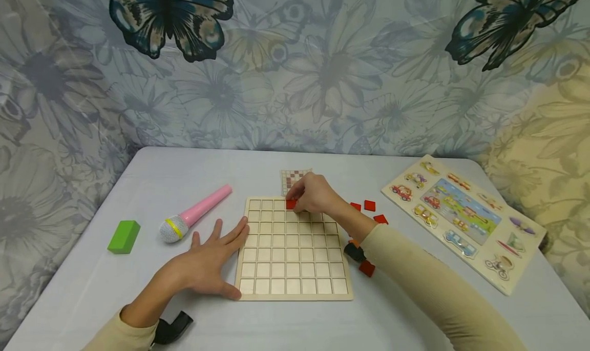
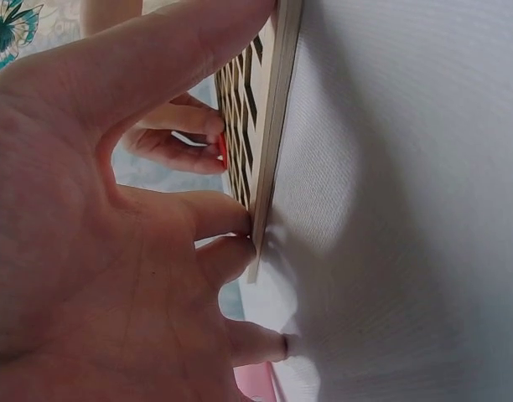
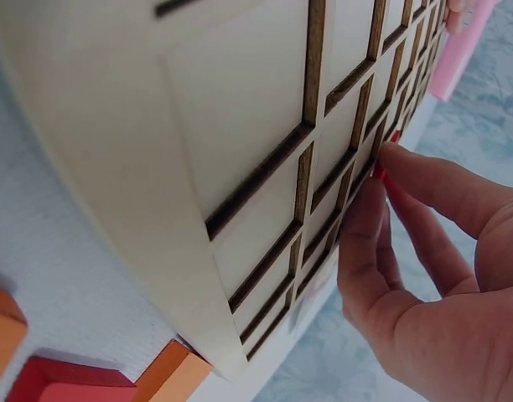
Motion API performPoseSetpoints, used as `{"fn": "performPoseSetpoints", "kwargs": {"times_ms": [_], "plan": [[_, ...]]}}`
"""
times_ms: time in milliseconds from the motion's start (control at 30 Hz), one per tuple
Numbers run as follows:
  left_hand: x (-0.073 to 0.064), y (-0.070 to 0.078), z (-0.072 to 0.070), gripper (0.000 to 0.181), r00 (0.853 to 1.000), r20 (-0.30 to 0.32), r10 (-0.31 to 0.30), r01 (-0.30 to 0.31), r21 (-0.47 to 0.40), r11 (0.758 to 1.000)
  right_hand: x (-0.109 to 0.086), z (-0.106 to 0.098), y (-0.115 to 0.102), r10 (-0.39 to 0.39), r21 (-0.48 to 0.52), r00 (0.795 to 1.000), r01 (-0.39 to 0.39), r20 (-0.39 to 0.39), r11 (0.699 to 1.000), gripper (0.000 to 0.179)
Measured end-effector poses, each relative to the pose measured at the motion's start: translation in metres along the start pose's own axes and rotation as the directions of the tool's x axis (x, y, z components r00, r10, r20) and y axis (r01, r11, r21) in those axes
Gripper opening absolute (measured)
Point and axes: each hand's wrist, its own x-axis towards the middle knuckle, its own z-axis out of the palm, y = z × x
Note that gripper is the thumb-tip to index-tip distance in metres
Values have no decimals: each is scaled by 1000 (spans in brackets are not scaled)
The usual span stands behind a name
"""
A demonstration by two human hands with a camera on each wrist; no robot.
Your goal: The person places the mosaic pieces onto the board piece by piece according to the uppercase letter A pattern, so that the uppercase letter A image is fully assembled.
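A wooden grid board [image 1: 295,256] with rows of square recesses lies mid-table. At its far row, my right hand [image 1: 313,193] pinches a red square tile [image 1: 291,204] between thumb and fingers. The right wrist view shows that tile [image 3: 379,171] largely covered by the fingertips, right at the grid. My left hand [image 1: 207,264] lies spread along the board's left edge, its thumb at the near corner and fingertips touching the side. Behind the board, partly hidden by the right hand, is a small pattern card [image 1: 289,179] with dark and light squares.
Several loose red tiles [image 1: 370,205] lie right of the board, near a black object [image 1: 354,252] partly under the right forearm. A vehicle picture puzzle [image 1: 461,223] sits at right. On the left are a pink toy microphone [image 1: 203,207], a green block [image 1: 124,237] and a black curved object [image 1: 173,328].
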Motion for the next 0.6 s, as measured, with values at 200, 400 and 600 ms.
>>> {"fn": "performPoseSetpoints", "kwargs": {"times_ms": [200,400,600], "plan": [[0,0,0,132,1000,3,-1,1,-1,1000,-2,-1,1,-9,6,1000,9,0,1000,27],[1,0,0,131,1000,7,-1,1,-2,1000,-4,-2,3,-28,29,1000,28,0,999,27],[1,0,0,131,1000,11,-9,9,7,1000,-7,-7,6,-40,82,999,40,3,996,29]]}}
